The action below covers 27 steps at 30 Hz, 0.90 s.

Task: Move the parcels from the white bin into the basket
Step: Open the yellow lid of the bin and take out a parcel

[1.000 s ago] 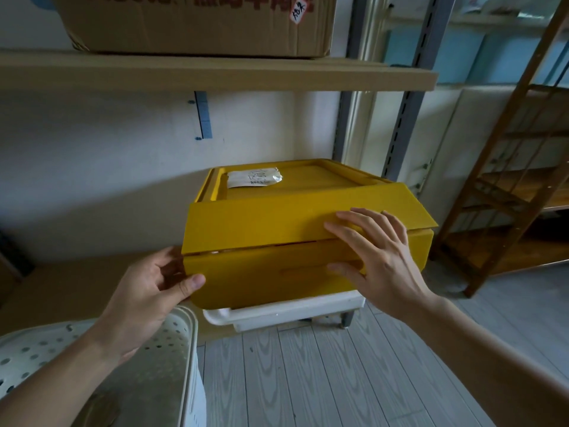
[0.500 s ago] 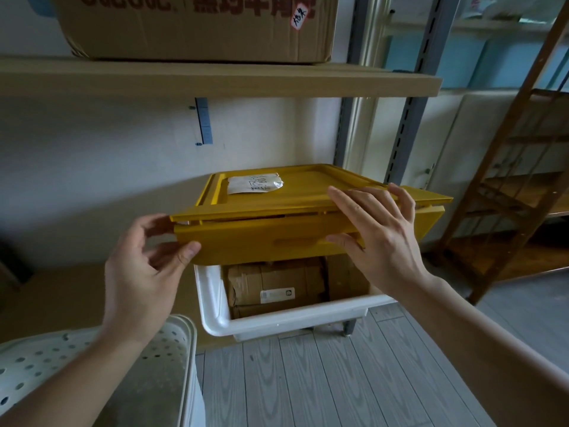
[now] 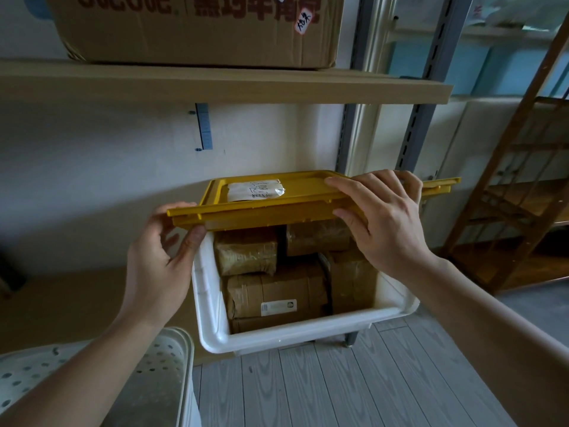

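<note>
A white bin (image 3: 295,334) stands on the lower shelf, packed with several brown taped parcels (image 3: 277,291). Its yellow lid (image 3: 268,208), with a white handwritten label on top, is lifted flat above the bin's back half. My left hand (image 3: 160,257) grips the lid's front left corner, thumb underneath. My right hand (image 3: 385,223) holds the lid's front right edge, fingers on top. The white perforated basket (image 3: 166,365) sits at the lower left, its inside partly hidden by my left forearm.
A big cardboard box (image 3: 197,26) rests on the wooden shelf board (image 3: 215,84) just above the lid. Grey metal shelf posts (image 3: 415,118) rise at the right. A wooden ladder rack (image 3: 517,195) stands at the far right on grey plank flooring (image 3: 338,383).
The lid's folded front flap has swung up from hanging over the bin's front to lying flat and high. Both hands rose with it, and the parcels inside came into view.
</note>
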### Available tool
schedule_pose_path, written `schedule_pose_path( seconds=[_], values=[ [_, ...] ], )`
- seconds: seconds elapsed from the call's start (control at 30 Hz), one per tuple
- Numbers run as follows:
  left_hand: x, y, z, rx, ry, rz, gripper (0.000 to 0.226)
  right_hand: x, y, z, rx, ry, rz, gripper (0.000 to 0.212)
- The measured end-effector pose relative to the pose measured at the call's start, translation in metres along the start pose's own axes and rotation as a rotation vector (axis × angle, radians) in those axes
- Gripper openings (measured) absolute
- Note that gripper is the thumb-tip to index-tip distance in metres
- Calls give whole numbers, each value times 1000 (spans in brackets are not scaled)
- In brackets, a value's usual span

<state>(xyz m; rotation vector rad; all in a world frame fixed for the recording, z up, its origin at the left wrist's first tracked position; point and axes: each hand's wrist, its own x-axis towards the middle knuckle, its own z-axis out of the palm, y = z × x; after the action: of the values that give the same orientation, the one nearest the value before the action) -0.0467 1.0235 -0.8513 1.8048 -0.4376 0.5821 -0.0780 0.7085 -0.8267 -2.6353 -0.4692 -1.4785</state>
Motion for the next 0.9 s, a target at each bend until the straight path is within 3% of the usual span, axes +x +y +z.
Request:
schedule_pose_path(
  seconds=[0.37, 0.67, 0.83, 0.9],
  values=[
    [11, -6, 14, -11, -6, -57, 19, 27, 7, 0, -4, -110, 9, 35],
    [26, -12, 17, 133, 39, -102, 25, 56, 13, 2, 37, -252, 69, 42],
    [24, -11, 15, 132, 22, -112, 21, 47, 9, 1, 13, -227, 52, 46],
    [20, -8, 13, 104, -9, -108, 32, 41, 6, 1, -1, -186, 58, 49]
  ],
)
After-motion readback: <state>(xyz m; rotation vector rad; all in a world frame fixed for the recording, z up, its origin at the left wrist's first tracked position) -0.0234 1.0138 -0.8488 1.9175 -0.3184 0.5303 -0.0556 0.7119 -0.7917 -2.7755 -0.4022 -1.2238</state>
